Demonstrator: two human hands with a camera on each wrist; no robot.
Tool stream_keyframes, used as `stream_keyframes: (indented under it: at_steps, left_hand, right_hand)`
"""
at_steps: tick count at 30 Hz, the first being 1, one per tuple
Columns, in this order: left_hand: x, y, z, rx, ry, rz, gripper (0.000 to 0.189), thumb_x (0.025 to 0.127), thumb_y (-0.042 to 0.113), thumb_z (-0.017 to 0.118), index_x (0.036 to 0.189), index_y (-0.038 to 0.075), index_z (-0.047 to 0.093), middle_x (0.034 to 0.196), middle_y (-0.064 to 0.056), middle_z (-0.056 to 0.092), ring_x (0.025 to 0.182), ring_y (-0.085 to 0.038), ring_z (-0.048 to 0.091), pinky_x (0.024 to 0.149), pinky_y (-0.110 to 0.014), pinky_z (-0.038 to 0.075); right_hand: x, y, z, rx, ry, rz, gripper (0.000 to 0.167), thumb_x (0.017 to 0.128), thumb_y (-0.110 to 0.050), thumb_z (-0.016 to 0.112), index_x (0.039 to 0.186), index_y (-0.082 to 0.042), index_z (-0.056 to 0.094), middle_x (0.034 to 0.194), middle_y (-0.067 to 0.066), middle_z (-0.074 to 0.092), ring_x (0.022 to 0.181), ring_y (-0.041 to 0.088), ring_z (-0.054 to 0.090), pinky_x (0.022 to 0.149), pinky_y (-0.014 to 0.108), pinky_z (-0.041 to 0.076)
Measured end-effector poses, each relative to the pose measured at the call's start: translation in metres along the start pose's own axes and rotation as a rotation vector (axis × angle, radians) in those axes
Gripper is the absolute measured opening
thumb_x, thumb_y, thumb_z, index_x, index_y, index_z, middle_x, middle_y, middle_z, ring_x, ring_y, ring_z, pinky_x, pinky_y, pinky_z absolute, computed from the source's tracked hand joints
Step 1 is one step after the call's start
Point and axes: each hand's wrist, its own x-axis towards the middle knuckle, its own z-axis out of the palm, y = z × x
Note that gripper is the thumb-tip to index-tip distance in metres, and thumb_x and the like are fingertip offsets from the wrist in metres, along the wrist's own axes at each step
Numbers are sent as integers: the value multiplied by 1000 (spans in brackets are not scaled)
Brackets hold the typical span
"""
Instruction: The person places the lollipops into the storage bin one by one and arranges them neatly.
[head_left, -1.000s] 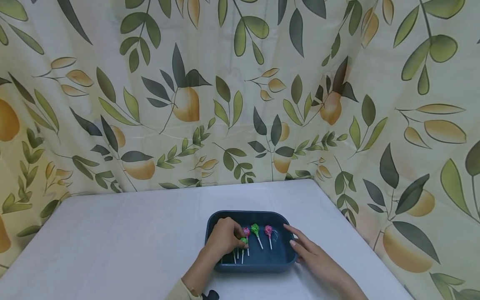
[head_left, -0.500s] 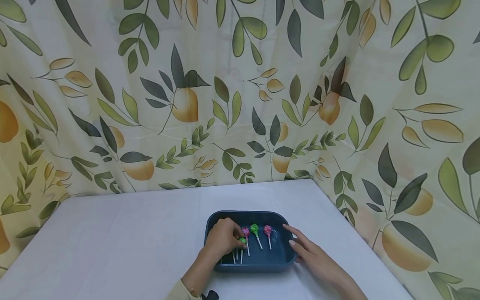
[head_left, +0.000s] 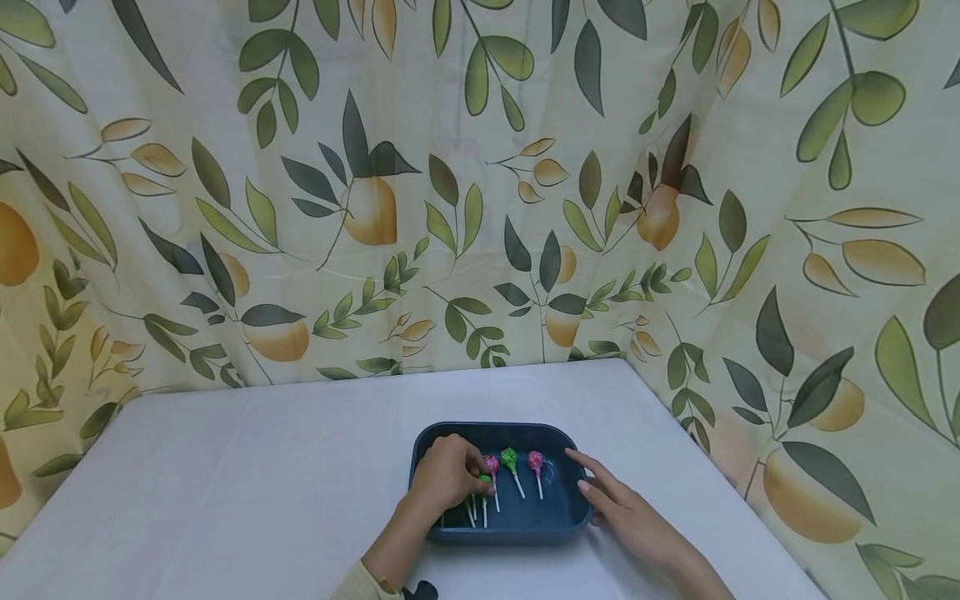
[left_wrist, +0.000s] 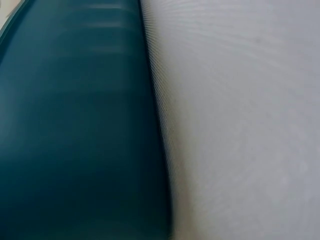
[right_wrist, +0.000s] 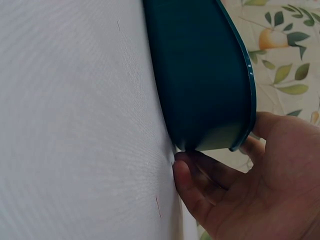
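Several lollipops lie in a dark blue rectangular tray (head_left: 510,537). My left hand (head_left: 444,475) reaches in over its left part, thumb and index pinching a green lollipop (head_left: 485,481) by its head. White sticks (head_left: 472,510) show below that hand; the heads of some are hidden by it. To its right are a pink lollipop (head_left: 492,468), a green lollipop (head_left: 510,460) and another pink lollipop (head_left: 536,463). My right hand (head_left: 626,508) rests at the tray's right end with fingers extended. In the right wrist view, fingertips touch the tray's end wall (right_wrist: 210,100).
The tray stands on a table with a white cloth (head_left: 285,467), near the front. A curtain (head_left: 465,192) printed with leaves and oranges hangs behind the table and along its sides. The left wrist view shows only the tray's outer wall (left_wrist: 85,125) and the cloth.
Under the left hand, a lollipop stick has tilted slightly. Both hands and the tray otherwise stay in place.
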Motion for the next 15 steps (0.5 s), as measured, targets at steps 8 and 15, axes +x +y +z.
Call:
stream_keyframes:
  at_steps: [8, 15]
  left_hand:
    - [0, -2, 0, -55, -3, 11, 15, 75, 14, 95, 80, 13, 81, 66, 10, 59, 64, -10, 54, 55, -29, 44]
    - [2, -8, -4, -183, 31, 98, 12, 78, 13, 93, 83, 15, 82, 78, 8, 62, 75, -13, 55, 66, -31, 46]
  right_hand:
    - [-1, -1, 1, 12, -7, 4, 51, 110, -39, 51, 159, -34, 40, 161, 21, 37, 134, 38, 51, 100, 52, 49]
    - [0, -2, 1, 10, -8, 0, 51, 110, -38, 50, 159, -33, 40, 156, 23, 42, 126, 33, 57, 96, 48, 51]
